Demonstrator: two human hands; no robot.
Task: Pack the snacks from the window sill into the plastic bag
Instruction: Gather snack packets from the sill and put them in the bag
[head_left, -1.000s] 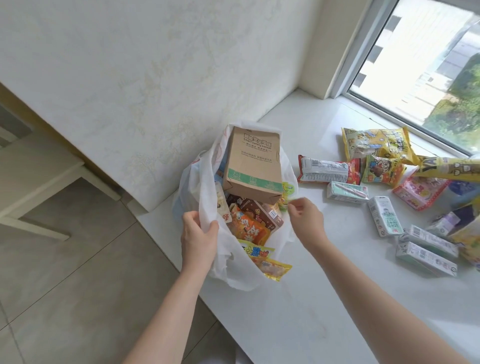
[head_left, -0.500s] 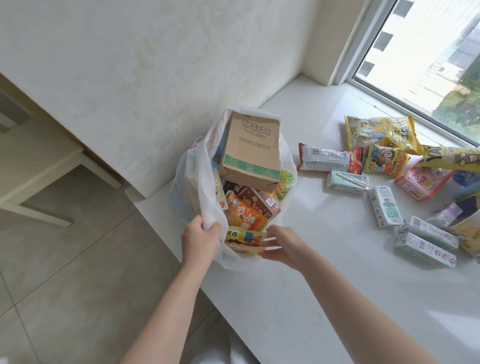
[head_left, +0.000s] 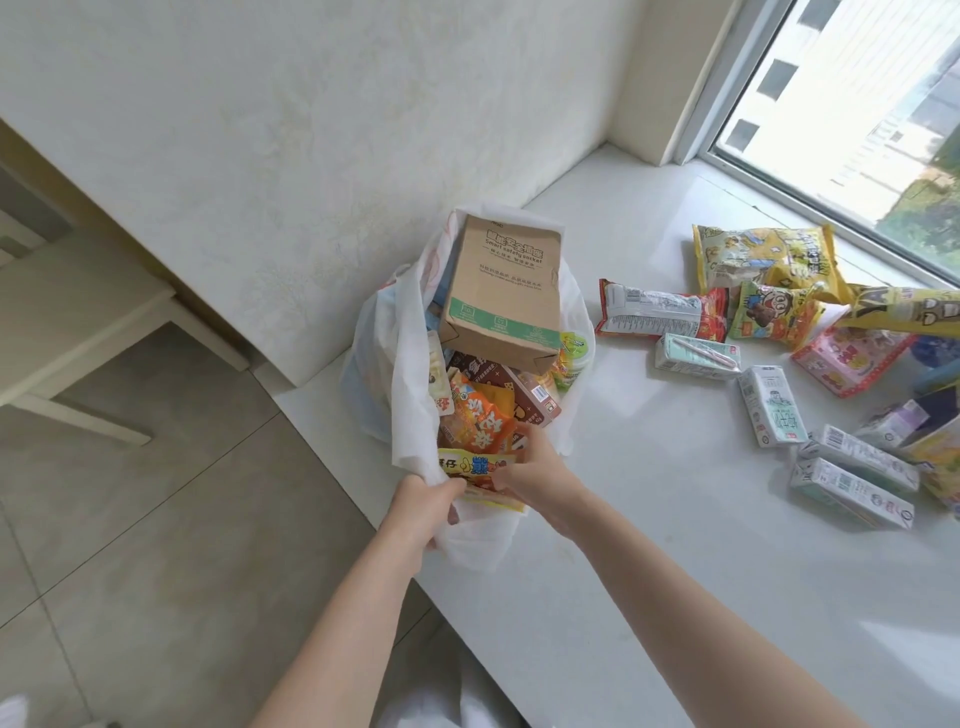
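Plastic bag (head_left: 410, 374): a white bag was stood at the near left corner of the window sill (head_left: 649, 519), beside the wall, with its mouth open upward.
Left hand (head_left: 423, 512): the near rim of the bag was gripped by curled fingers, and the hand was closed on the plastic.
Right hand (head_left: 530, 475): it was placed at the bag mouth, on a yellow snack packet (head_left: 470, 467); the packet seemed to be pinched, but the fingertips were partly hidden.
Inside the bag: a brown cardboard box (head_left: 506, 291) was leaned at the far side, above an orange packet (head_left: 480, 423) and a brown carton (head_left: 519, 395); a green cup (head_left: 571, 353) was seen at the right side.
Snacks left on the sill: they were spread toward the right edge, near the window (head_left: 857, 114), well apart from the bag.
Named items there: a red and white packet (head_left: 660, 309), a large yellow bag (head_left: 763, 257), a pink packet (head_left: 852, 358) and several small drink cartons (head_left: 771, 405) were lying flat.
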